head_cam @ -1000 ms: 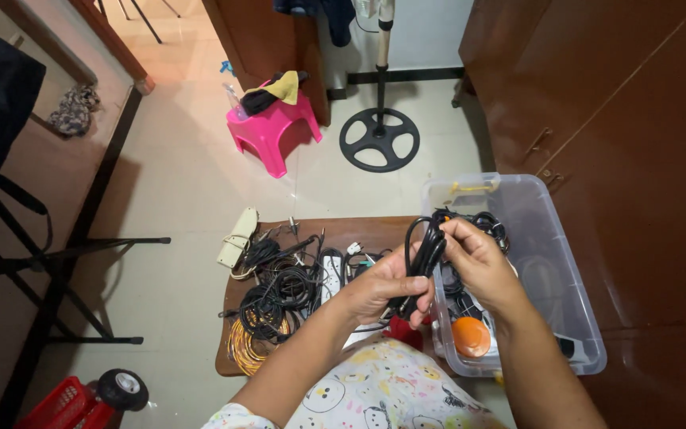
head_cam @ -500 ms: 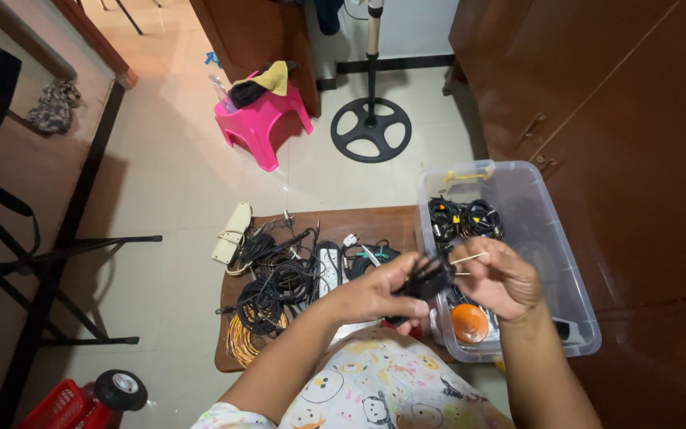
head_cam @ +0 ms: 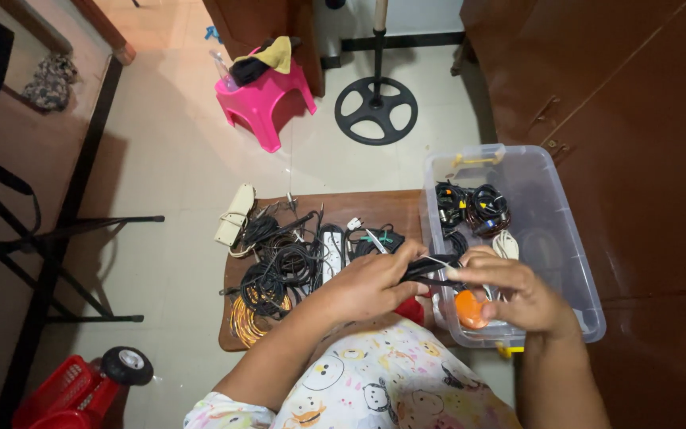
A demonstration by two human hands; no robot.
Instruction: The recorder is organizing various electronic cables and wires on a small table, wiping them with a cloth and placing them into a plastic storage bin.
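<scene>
My left hand (head_cam: 367,287) grips a folded bundle of black cable (head_cam: 430,270) over the near left corner of a clear plastic bin (head_cam: 565,246). My right hand (head_cam: 514,292) pinches a thin pale tie at the bundle's right end. Inside the bin lie coiled black cables (head_cam: 470,208) and an orange round thing (head_cam: 470,310), partly hidden by my right hand. A low brown wooden board (head_cam: 375,208) to the left carries a tangle of black cables (head_cam: 283,266), a white power strip (head_cam: 333,264) and an orange cable coil (head_cam: 246,318).
A beige power strip (head_cam: 236,214) hangs off the board's far left corner. A pink plastic stool (head_cam: 267,99) and a black round fan base (head_cam: 375,110) stand on the tiled floor beyond. Brown cupboard doors (head_cam: 637,111) line the right. A red crate (head_cam: 61,397) sits bottom left.
Both hands dropped lower and toward the bin's near corner with the cable bundle. The bundle went from upright to lying flat between the hands, and a thin tie appeared at its end.
</scene>
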